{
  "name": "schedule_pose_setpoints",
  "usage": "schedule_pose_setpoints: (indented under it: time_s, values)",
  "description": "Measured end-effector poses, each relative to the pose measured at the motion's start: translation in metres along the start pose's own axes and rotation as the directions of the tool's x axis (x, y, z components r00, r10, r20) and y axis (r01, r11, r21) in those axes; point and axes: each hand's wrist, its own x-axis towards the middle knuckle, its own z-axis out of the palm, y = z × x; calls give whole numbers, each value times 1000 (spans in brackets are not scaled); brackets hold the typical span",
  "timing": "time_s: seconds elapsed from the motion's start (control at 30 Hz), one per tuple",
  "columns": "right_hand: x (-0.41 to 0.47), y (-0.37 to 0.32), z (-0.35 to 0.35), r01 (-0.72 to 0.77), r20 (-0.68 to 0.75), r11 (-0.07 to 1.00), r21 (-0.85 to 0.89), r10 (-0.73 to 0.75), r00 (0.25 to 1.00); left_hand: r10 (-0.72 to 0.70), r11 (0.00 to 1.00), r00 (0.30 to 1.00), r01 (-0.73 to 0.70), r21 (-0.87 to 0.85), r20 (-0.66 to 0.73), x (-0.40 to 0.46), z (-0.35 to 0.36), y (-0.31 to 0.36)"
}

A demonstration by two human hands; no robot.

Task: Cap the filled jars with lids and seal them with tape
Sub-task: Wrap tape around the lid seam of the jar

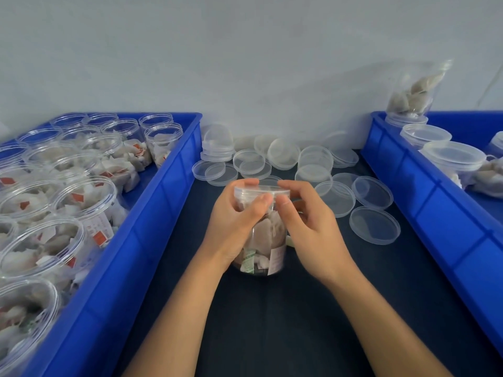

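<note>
capping step. a filled jar point(261, 240) stands upright on the dark desk point(272, 322), between both hands. the left hand point(234, 224) curls its fingers point(253, 205) round the jar's upper wall and the edge of the clear lid point(261, 190); the right hand point(310, 221) grips the lid's other side, thumbs nearly meeting at the front rim. whether the lid is fully seated cannot be told. to do it well, judged from this: keep the jar steady, press evenly round the rim so no side rides up, and keep the sachets clear of the mouth. beyond the fingers lie spare lids point(373, 191); left of them a blue crate point(174, 186) holds uncapped jars. no tape is visible.
</note>
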Motion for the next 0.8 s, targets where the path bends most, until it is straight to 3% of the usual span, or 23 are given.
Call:
schedule_pose_setpoints:
  time_s: [0.27,0.5,0.63,0.8]
  values:
    - [0,-4,1,66,-39,998,-2,-66,997,56,997,998,-54,46,-27,-3,2,-1]
    - [0,-9,-4,-9,-2,1000,7,9,1000,65,996,998,-64,64,-14,-4,9,-2]
    - [-1,-14,-9,-27,13,999,-36,28,1000,85,990,996,-87,110,21,-5,9,-4]
    - [7,-26,-14,-53,94,980,-189,72,993,165,980,985,-159,120,-40,-5,15,-7]
